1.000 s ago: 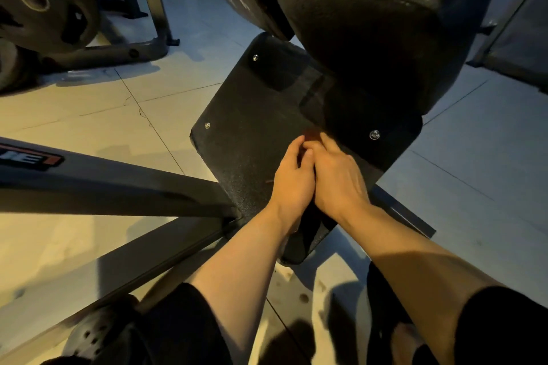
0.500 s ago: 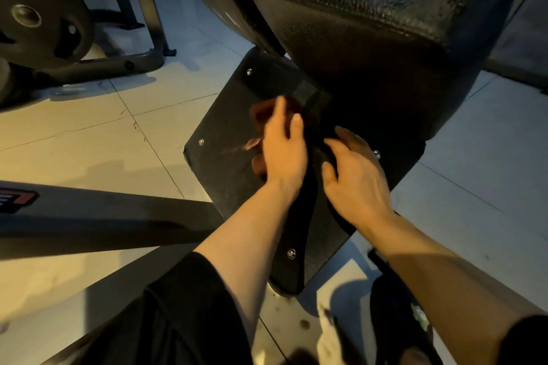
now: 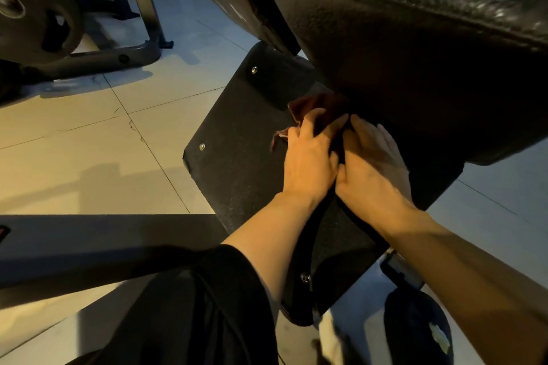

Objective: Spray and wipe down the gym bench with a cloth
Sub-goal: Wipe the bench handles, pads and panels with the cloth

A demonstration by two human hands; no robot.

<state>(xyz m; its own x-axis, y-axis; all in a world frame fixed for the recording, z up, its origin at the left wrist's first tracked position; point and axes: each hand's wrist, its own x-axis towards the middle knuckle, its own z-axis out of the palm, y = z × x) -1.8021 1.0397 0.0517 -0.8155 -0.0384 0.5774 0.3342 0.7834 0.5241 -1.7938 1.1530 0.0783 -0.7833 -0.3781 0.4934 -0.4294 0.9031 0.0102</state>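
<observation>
Nearest to me, a black sleeve (image 3: 189, 305) is covering my left upper arm, and a dark shoe (image 3: 415, 326) is showing at the bottom right over the pale tiled floor (image 3: 89, 142). Both forearms are reaching forward to the bench's flat black base plate (image 3: 237, 163), which is lying tilted on the floor with small bolts near its corners.

My left hand (image 3: 308, 163) is resting near the plate's far right edge, its fingers curling over a dark reddish cloth (image 3: 314, 107) and gripping it — the cloth is bunched under and just beyond the fingertips, right where the plate is meeting the shadow under the pad. My right hand (image 3: 373, 163) is lying just beside the left, touching it, fingers straight and pressing flat toward the same spot; it is holding nothing that I can see.

Above and beyond the hands, the bench's black padded cushion (image 3: 415, 38) is looming large. At the far left a weight plate (image 3: 32, 15) is sitting on a metal rack frame (image 3: 98, 59).
</observation>
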